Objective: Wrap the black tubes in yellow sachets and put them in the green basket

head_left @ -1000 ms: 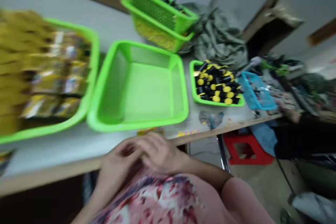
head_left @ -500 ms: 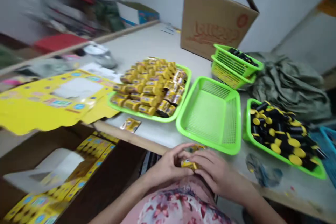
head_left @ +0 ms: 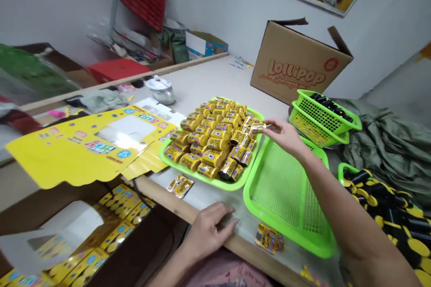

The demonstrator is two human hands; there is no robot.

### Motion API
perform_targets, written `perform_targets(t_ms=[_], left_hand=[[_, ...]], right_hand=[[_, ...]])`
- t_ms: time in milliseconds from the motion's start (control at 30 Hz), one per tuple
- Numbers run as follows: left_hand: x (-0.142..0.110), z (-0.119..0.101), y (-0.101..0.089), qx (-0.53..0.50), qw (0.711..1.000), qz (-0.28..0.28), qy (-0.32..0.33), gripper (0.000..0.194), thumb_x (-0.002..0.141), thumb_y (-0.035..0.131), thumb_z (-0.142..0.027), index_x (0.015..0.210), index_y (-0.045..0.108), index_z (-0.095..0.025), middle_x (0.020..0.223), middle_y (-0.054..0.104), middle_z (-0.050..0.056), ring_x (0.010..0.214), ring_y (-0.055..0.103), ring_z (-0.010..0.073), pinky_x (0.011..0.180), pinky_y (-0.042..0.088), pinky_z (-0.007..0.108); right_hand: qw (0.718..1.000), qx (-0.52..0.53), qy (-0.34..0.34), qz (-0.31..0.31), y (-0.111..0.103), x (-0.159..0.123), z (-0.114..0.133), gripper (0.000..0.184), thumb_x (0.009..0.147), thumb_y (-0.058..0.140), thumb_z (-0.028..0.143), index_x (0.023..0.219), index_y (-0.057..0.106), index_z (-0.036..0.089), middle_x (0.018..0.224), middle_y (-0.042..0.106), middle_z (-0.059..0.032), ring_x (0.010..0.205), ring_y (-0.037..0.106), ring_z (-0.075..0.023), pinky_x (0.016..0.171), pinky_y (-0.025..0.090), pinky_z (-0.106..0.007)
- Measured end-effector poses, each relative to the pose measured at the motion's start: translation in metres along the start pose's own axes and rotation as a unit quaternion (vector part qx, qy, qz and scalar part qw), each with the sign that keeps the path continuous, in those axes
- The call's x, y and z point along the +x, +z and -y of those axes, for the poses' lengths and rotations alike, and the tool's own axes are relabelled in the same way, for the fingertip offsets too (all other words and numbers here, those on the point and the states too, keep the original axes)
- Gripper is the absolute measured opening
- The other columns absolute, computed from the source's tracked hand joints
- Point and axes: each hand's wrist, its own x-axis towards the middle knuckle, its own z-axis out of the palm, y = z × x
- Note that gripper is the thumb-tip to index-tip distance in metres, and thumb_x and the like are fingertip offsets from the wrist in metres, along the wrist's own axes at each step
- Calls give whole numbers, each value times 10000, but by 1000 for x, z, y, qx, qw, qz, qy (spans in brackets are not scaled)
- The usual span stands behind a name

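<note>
My right hand (head_left: pixel 283 134) reaches over the far right side of a full green basket (head_left: pixel 241 184). Its fingers pinch a small yellow-labelled canister (head_left: pixel 257 128) above the basket's rim. Rows of similar yellow canisters (head_left: pixel 215 143) are heaped in that basket, and those on its right side look shinier and darker. My left hand (head_left: pixel 211 228) rests at the table's front edge, fingers loosely bent and thumb apart, holding nothing. A few flat yellow labels (head_left: pixel 270 238) lie at the table edge to its right, and more labels (head_left: pixel 180 185) lie to its upper left.
An empty green basket (head_left: pixel 279 188) stands beside the full one. Black canisters with yellow caps (head_left: pixel 387 206) fill another at right. Behind are stacked baskets (head_left: pixel 319 119), a lollipop carton (head_left: pixel 296 65) and a lidded cup (head_left: pixel 160 89). Yellow card sheets (head_left: pixel 77 148) lie left, above a box of yellow packs (head_left: pixel 84 255).
My hands have parted. The right went from my lap up to the full basket, with a canister in its fingers. The left came to the table edge. The view has tilted up.
</note>
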Motion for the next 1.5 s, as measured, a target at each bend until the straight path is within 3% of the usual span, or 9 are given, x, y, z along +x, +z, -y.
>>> perform_targets(t_ms=[200, 400, 633, 833, 900, 967, 1067, 1200, 1500], left_hand=[[-3, -3, 2, 31, 997, -47, 44, 85, 908, 639, -206, 977, 663, -163, 763, 712, 59, 667, 689, 181, 619, 568, 261], [0, -4, 2, 28, 997, -55, 42, 63, 903, 648, -185, 961, 654, -161, 759, 711, 61, 664, 690, 180, 614, 563, 259], [3, -5, -4, 18, 999, -16, 34, 83, 901, 647, -216, 918, 697, -152, 737, 726, 61, 645, 686, 178, 618, 559, 273], [10, -10, -3, -52, 991, 45, -115, 168, 839, 717, -379, 855, 747, -215, 854, 777, 47, 763, 712, 211, 752, 573, 332], [17, -18, 0, -115, 971, 66, -199, 233, 814, 723, -450, 849, 758, -222, 839, 782, 38, 765, 716, 220, 761, 578, 340], [25, -29, 6, -195, 939, 79, -271, 321, 800, 709, -518, 794, 759, -201, 759, 771, 48, 697, 707, 217, 706, 582, 331], [38, -42, 16, -303, 887, 72, -340, 422, 792, 693, -564, 672, 735, -162, 658, 742, 74, 567, 668, 189, 610, 572, 311], [48, -55, 25, -363, 849, 48, -380, 412, 743, 761, -531, 646, 728, -133, 637, 740, 90, 507, 645, 163, 562, 558, 289], [43, -68, 29, -428, 800, 71, -414, 411, 708, 826, -497, 669, 739, -97, 685, 767, 127, 530, 675, 163, 544, 546, 261]], right_hand=[[993, -68, 8, 100, 23, 63, -5, 299, 849, 588, 65, 1083, 737, 176, 1150, 756, -83, 1036, 713, -199, 1018, 539, -423], [971, -213, -88, 66, 20, 52, 1, 338, 921, 536, 104, 1204, 699, 193, 1243, 724, -104, 1188, 658, -252, 1067, 495, -479], [942, -258, -141, -163, -45, -123, 27, 133, 930, 633, 256, 1013, 731, 222, 954, 771, -41, 869, 711, -177, 838, 558, -344], [819, -269, 177, -475, -45, -314, 7, 354, 874, 642, 524, 757, 641, 189, 627, 597, 28, 565, 554, -133, 616, 491, -299], [774, -264, 299, -492, -35, -367, -16, 441, 858, 586, 605, 800, 646, 172, 654, 610, -1, 598, 554, -153, 639, 498, -320], [778, -291, 373, -414, -25, -405, -43, 518, 837, 536, 648, 881, 683, 153, 826, 685, -94, 733, 599, -209, 736, 520, -381], [785, -346, 401, -321, -12, -432, -83, 533, 858, 440, 572, 947, 719, 126, 1000, 690, -196, 942, 603, -308, 868, 493, -473], [789, -332, 410, -315, -7, -435, -114, 359, 845, 456, 406, 829, 722, 165, 942, 685, -179, 937, 599, -306, 843, 485, -440], [765, -312, 444, -347, -2, -429, -120, 491, 909, 390, 548, 768, 689, 185, 827, 676, -136, 764, 566, -259, 650, 400, -358]])
